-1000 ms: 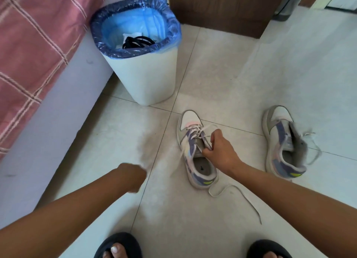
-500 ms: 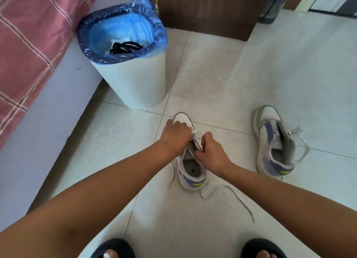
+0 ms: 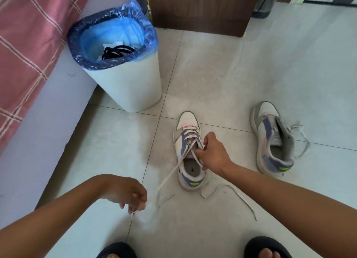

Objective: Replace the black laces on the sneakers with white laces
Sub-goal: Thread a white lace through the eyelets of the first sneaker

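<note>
A white and blue sneaker (image 3: 187,122) stands on the floor tiles in the middle, threaded with a white lace (image 3: 172,172). My right hand (image 3: 214,153) grips the sneaker's tongue and lace at the eyelets. My left hand (image 3: 131,196) pinches one end of the white lace, pulled taut toward me. The lace's other end (image 3: 239,196) trails loose on the floor. A second sneaker (image 3: 270,140) lies to the right with a loose white lace (image 3: 301,136). Black laces (image 3: 116,52) lie inside the bin.
A white bin (image 3: 125,87) with a blue liner stands at the back left, beside a bed (image 3: 29,45) with a pink checked cover. A brown cabinet (image 3: 199,8) is at the back. My feet in dark slippers (image 3: 268,247) are at the bottom edge.
My left hand has left the sneaker's eyelets and drawn back toward me, pulling one lace end out taut. My right hand stays on the sneaker.
</note>
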Available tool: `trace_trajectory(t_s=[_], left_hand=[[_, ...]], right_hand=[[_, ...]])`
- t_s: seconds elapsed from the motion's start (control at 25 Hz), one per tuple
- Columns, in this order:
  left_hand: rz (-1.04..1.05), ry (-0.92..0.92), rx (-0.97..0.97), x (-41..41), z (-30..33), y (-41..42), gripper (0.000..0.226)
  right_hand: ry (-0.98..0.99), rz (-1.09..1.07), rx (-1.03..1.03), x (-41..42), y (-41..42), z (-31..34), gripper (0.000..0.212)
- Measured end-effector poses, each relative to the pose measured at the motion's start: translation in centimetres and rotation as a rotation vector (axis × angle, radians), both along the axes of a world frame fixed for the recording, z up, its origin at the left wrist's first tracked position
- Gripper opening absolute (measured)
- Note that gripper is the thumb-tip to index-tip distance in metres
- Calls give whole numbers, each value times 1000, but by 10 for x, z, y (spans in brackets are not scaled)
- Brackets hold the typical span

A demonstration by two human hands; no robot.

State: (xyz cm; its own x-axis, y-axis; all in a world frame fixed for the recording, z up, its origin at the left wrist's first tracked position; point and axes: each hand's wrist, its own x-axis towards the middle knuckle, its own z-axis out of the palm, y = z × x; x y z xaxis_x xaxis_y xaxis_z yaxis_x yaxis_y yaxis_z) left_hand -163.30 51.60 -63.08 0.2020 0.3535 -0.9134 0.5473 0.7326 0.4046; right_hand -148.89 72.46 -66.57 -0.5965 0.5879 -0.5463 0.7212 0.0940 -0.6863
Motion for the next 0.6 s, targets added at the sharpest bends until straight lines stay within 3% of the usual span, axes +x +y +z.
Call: trace_trajectory(t_s=[0.12, 0.36, 0.44, 0.6], left_hand=[[4, 5, 38, 5, -2, 7, 14], [-308, 93, -22, 14, 1, 24, 20], [-270, 91, 5, 16, 4, 26, 16], [58, -118, 27, 4, 23, 24, 20]], right_hand=[[-26, 79, 17, -1, 2, 0, 22], [-4, 48, -28, -3, 1, 4, 22], [-6, 82, 41, 0, 0, 4, 22], [-71, 372, 403, 14, -7, 4, 22]])
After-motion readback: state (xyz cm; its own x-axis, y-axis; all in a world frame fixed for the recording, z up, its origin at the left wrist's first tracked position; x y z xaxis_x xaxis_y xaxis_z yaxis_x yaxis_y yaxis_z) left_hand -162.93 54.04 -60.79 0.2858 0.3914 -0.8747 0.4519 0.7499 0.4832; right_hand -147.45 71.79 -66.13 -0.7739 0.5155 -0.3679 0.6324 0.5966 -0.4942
